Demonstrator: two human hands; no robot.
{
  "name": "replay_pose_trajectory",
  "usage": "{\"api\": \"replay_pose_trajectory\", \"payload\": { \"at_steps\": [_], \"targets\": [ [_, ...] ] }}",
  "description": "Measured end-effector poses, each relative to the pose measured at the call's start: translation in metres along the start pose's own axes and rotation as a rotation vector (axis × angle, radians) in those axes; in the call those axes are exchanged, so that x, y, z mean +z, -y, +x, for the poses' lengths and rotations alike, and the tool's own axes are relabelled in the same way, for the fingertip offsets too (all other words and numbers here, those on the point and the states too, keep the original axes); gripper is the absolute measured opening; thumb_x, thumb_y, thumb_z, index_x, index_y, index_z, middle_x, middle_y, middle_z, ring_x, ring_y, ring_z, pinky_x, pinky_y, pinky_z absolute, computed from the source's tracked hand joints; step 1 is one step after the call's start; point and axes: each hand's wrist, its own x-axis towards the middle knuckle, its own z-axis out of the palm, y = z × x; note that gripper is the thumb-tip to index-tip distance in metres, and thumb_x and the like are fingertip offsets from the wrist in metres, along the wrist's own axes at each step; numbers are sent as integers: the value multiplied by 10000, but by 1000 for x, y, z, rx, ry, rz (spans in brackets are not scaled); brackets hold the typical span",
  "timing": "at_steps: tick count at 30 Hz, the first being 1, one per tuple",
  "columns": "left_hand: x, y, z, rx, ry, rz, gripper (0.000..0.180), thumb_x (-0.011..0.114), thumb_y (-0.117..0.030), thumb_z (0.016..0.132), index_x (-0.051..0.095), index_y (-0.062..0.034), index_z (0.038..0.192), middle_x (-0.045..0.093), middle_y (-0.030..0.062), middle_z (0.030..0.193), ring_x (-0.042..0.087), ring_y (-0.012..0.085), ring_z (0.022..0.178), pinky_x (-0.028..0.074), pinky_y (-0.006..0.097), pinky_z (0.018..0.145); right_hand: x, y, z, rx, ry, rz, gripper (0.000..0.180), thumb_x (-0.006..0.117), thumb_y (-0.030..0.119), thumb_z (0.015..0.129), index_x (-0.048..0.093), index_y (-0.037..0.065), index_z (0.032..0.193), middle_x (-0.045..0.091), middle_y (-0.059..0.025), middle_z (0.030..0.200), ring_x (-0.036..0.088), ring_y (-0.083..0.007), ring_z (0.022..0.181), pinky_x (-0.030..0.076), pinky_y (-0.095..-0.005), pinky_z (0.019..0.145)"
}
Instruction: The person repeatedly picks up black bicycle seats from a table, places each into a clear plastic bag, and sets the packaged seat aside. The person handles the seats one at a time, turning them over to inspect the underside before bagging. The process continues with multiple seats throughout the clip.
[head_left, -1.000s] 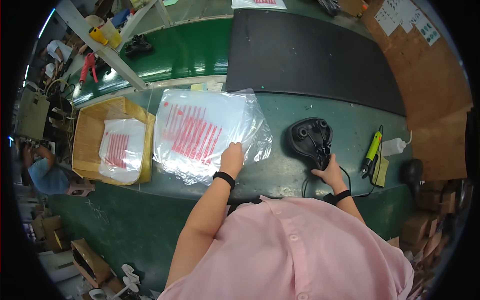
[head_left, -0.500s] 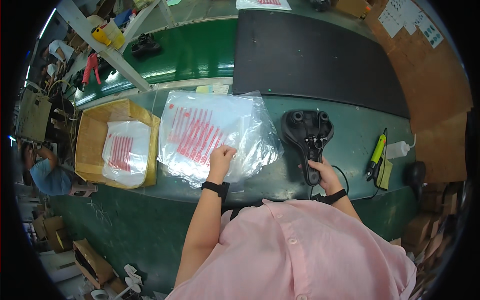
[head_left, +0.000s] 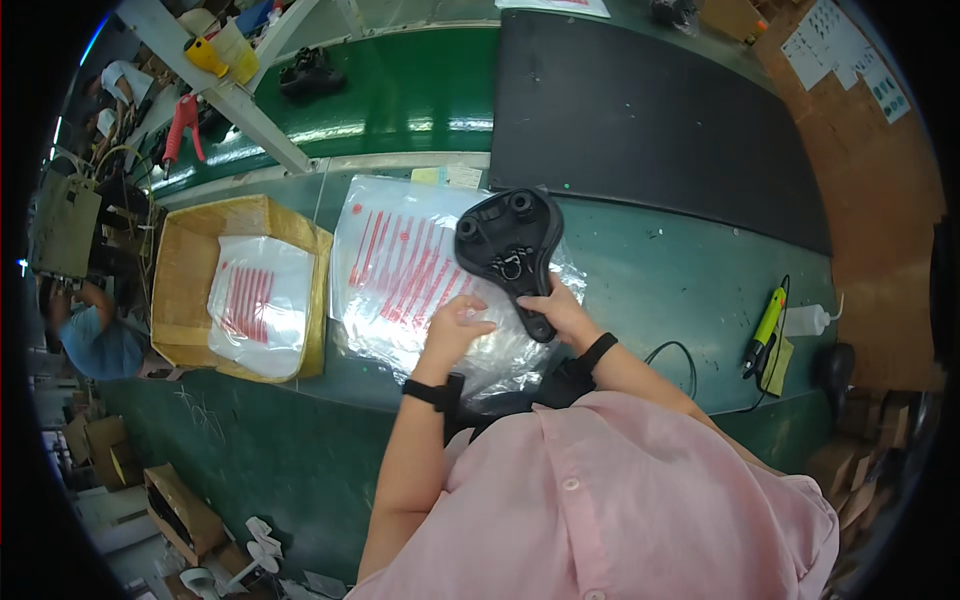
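Note:
A black bicycle saddle [head_left: 508,240], its underside with metal rails facing up, is held over a stack of clear plastic bags [head_left: 385,260] with red printing. My right hand [head_left: 562,308] grips the saddle by its narrow nose, which points toward me. My left hand [head_left: 458,328] is just left of the nose, over the near part of the bags. Its thumb and forefinger are apart in a curve, with nothing visible between them. The saddle hides the bags' right side.
Left of the stack stands a yellow bin [head_left: 318,300] holding more printed bags. A black mat [head_left: 650,120] lies at the far right. A green pen-shaped tool [head_left: 765,325] with a cord and a white squeeze bottle [head_left: 805,320] lie on the right. Black shoes [head_left: 312,72] sit on the green belt behind.
My right hand has carried the saddle left from the bare table to above the bags, tilting it. My left hand's closed fingers have spread apart.

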Motion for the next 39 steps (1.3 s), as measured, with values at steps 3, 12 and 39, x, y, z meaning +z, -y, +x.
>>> {"api": "replay_pose_trajectory", "payload": {
  "at_steps": [3, 12, 39],
  "targets": [
    [-45, 21, -2, -23, -81, -177, 166, 686, -153, 819, 705, 2, 878, 631, 13, 659, 544, 69, 613, 428, 244, 571, -16, 11, -1, -89, -98, -135, 681, 749, -13, 722, 434, -6, 1325, 621, -92, 1137, 611, -182, 990, 482, -308, 881],
    [-33, -15, -21, 30, -81, 44, 298, 726, -29, 755, 654, -66, 1042, 428, -34, 535, 424, 62, 495, 380, 298, 406, -40, 75, -68, -508, -137, -591, 585, 743, -3, 687, 489, 15, 1213, 630, -129, 1086, 621, -241, 974, 467, -328, 888],
    [134, -157, -95, 786, 506, 314, 289, 603, -139, 888, 639, -70, 1166, 669, 144, 840, 656, 288, 759, 512, 350, 694, -34, 40, -59, -96, -51, -376, 731, 729, 207, 732, 426, -87, 1328, 564, -160, 1215, 545, -240, 1101, 423, -321, 957]
  ]
}}
